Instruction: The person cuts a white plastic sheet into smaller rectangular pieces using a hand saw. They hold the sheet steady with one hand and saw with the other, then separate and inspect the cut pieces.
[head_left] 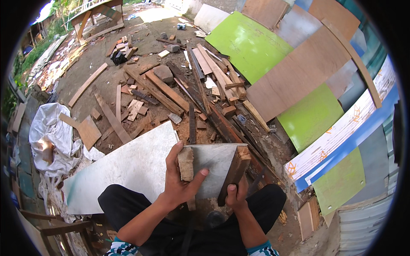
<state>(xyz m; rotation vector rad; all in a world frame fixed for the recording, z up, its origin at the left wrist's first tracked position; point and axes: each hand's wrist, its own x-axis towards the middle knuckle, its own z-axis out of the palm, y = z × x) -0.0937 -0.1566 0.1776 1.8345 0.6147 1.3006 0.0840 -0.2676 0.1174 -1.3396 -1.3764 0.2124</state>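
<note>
My left hand (177, 187) is closed round a short, rough pale wood block (186, 164), its thumb pressed along the block's right side. Between this block and a dark brown wood piece (232, 177) spans a small grey sheet (211, 164). My right hand (237, 197) grips the dark piece low down, thumb on its near face; its other fingers are mostly hidden behind. Both wood pieces stand tilted against the sheet; whether they are fixed to it I cannot tell. A large whitish panel (124, 166) lies just left of my left hand, beside my knee.
Scattered planks and offcuts (166, 91) cover the ground ahead. A white sack (51, 132) lies at the left. Along the right lean green panels (247, 42) and a brown plywood sheet (294, 77). A wooden bench frame (96, 19) stands far left.
</note>
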